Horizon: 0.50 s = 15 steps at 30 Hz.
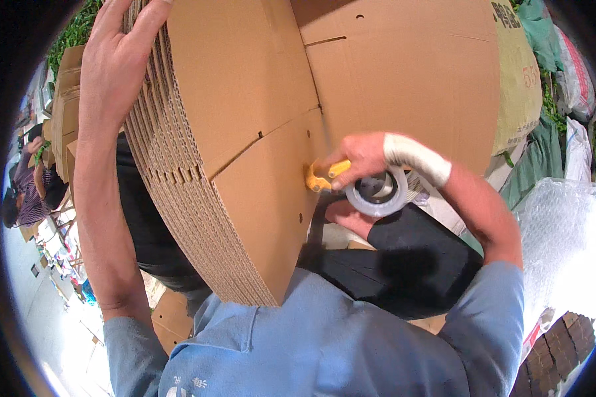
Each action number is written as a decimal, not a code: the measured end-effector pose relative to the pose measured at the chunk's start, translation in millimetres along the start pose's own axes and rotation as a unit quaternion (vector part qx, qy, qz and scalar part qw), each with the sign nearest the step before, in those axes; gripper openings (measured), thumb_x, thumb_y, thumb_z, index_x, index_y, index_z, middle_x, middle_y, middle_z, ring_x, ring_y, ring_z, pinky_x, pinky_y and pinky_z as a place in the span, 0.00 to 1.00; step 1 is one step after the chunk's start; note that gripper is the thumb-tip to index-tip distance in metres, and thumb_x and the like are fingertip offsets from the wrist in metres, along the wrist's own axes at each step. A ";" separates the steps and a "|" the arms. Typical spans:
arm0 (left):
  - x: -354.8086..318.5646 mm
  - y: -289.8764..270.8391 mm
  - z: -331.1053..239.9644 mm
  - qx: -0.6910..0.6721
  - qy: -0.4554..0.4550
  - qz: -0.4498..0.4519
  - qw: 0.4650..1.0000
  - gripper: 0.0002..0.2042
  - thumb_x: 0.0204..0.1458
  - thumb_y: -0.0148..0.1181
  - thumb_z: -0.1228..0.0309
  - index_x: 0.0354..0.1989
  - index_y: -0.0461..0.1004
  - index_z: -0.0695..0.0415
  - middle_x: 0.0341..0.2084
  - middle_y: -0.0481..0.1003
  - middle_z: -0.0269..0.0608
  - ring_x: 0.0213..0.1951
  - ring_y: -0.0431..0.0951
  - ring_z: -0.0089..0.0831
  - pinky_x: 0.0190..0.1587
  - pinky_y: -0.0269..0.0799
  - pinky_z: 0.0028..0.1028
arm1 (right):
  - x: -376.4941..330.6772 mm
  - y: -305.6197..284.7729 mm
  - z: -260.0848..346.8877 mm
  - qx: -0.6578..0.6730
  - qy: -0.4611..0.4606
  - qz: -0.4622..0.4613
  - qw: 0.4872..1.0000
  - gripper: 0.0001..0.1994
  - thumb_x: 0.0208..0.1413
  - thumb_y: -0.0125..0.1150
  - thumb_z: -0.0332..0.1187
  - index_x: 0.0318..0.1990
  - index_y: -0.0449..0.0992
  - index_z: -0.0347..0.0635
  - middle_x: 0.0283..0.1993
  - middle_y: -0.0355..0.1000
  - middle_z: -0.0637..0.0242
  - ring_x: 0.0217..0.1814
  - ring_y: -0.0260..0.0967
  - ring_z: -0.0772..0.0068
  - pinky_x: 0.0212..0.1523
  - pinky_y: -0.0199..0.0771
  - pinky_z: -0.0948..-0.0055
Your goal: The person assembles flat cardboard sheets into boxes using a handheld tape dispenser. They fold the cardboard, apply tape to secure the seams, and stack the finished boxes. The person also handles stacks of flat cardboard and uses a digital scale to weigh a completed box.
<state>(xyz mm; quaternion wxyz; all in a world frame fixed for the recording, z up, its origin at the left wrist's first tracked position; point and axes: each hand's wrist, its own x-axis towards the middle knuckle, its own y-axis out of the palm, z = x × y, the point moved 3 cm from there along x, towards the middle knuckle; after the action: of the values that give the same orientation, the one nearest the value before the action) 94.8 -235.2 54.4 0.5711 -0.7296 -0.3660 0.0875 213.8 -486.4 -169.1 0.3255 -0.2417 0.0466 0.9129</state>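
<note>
Presently the stack (198, 165) of flat corrugated cartons stands on edge in front of the person, tilted, its fluted edges facing left and its broad brown face turned to the right. Its long axis runs from upper left down to lower right, ending just above the blue shirt (324, 344).

Left hand (116, 56): laid flat over the top edge of the stack, fingers curled across the flutes. The grip is a steadying hold, not a full clench.

Right hand (364, 162): closed around a tape dispenser (371, 188) that carries a roll of clear tape. A white bandage (417, 157) wraps the wrist. The yellow nose (319, 180) of the dispenser touches the carton face at mid height, just beside a slot cut.

Key relation: the carton face lies directly left of the right-hand grip, in contact with the dispenser nose; the right hand is the nearer hand to that contact point. The left hand is well apart, at the upper end of the stack.

Surroundings: a second carton panel (404, 73) stands behind, bubble wrap (563, 231) lies at right, and another person (30, 178) sits at far left.
</note>
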 end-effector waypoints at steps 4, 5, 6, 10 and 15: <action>-4.9 -5.0 -8.9 -0.030 0.021 -0.006 0.999 0.25 0.58 0.57 0.62 0.62 0.70 0.63 0.67 0.61 0.61 0.70 0.59 0.49 0.71 0.53 0.38 | 23.7 -29.7 5.0 -0.020 0.115 0.145 0.983 0.25 0.52 0.67 0.56 0.52 0.81 0.51 0.32 0.80 0.63 0.33 0.77 0.64 0.35 0.76 0.62; -5.1 -4.9 -7.6 -0.033 0.018 -0.005 0.999 0.26 0.58 0.57 0.62 0.62 0.70 0.63 0.67 0.61 0.61 0.70 0.59 0.49 0.71 0.53 0.39 | 24.3 -29.2 4.7 -0.002 0.111 0.155 0.982 0.25 0.51 0.68 0.56 0.50 0.82 0.49 0.34 0.81 0.64 0.33 0.76 0.62 0.35 0.77 0.62; -4.1 -2.5 -5.2 -0.038 0.017 -0.003 0.999 0.26 0.58 0.58 0.61 0.62 0.70 0.62 0.68 0.61 0.61 0.70 0.59 0.49 0.71 0.53 0.39 | 25.3 -20.1 1.3 -0.031 0.119 0.186 0.975 0.26 0.52 0.67 0.56 0.50 0.82 0.48 0.35 0.81 0.63 0.35 0.76 0.62 0.36 0.77 0.62; 4.8 1.6 16.8 -0.036 -0.010 -0.001 0.999 0.30 0.58 0.60 0.53 0.64 0.69 0.61 0.68 0.59 0.65 0.71 0.58 0.54 0.70 0.55 0.44 | 15.2 48.1 -11.3 -0.055 0.092 0.266 0.958 0.30 0.53 0.67 0.57 0.55 0.80 0.45 0.46 0.82 0.59 0.47 0.78 0.59 0.48 0.77 0.60; 1.6 -2.8 14.1 0.034 0.014 -0.006 0.999 0.28 0.60 0.58 0.53 0.65 0.70 0.56 0.69 0.59 0.60 0.71 0.59 0.50 0.70 0.55 0.41 | -97.9 -5.3 -11.2 0.045 0.142 -0.035 0.988 0.33 0.54 0.70 0.51 0.63 0.73 0.43 0.55 0.78 0.55 0.54 0.76 0.63 0.55 0.74 0.66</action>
<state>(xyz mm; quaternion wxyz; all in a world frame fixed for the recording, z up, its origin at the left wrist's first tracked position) 87.0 -223.1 52.6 0.6010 -0.7090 -0.3589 0.0859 287.4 -540.9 -132.4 0.3576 -0.3556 0.1247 0.8545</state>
